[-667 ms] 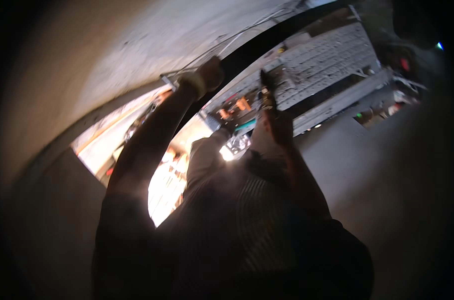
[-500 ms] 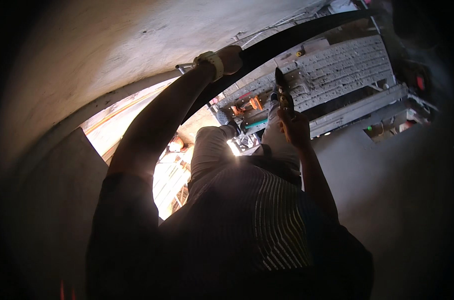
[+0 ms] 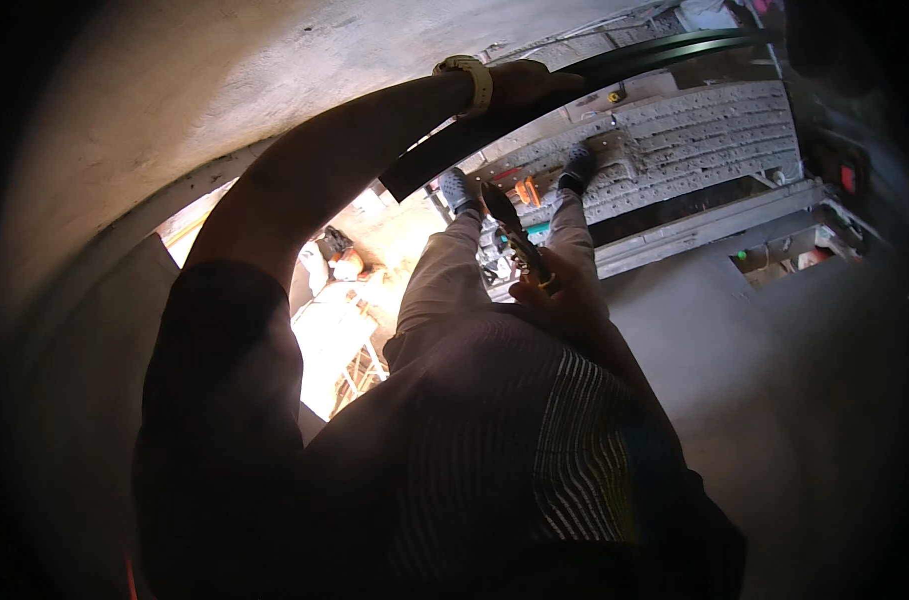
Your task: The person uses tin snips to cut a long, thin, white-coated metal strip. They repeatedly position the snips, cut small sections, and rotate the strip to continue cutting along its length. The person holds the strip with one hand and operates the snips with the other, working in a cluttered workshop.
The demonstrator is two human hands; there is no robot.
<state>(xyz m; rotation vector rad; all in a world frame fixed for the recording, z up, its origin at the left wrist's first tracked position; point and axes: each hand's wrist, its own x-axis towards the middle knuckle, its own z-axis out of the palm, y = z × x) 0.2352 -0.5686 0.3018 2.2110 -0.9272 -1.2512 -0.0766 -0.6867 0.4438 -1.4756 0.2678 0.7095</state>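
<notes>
My left hand [image 3: 525,88] is closed on a long, dark metal strip [image 3: 673,57] that runs from the middle toward the upper right; a light-coloured watch sits on that wrist. Lower down, near my waist, my right hand [image 3: 547,292] grips a dark cutting tool [image 3: 510,225], probably snips, its tip pointing up. Beyond it, an orange object [image 3: 528,192] lies on the grey perforated scaffold plank [image 3: 705,130] beside my feet [image 3: 459,190].
A plastered wall [image 3: 135,130] curves along the upper left. Bright openings drop away to a lower level left of my legs, with a light frame [image 3: 355,370] below. A metal rail [image 3: 675,230] edges the plank, with another gap and clutter at the right.
My left hand has moved up and right along with the dark strip. My right hand and tool have come down and left, closer to my body.
</notes>
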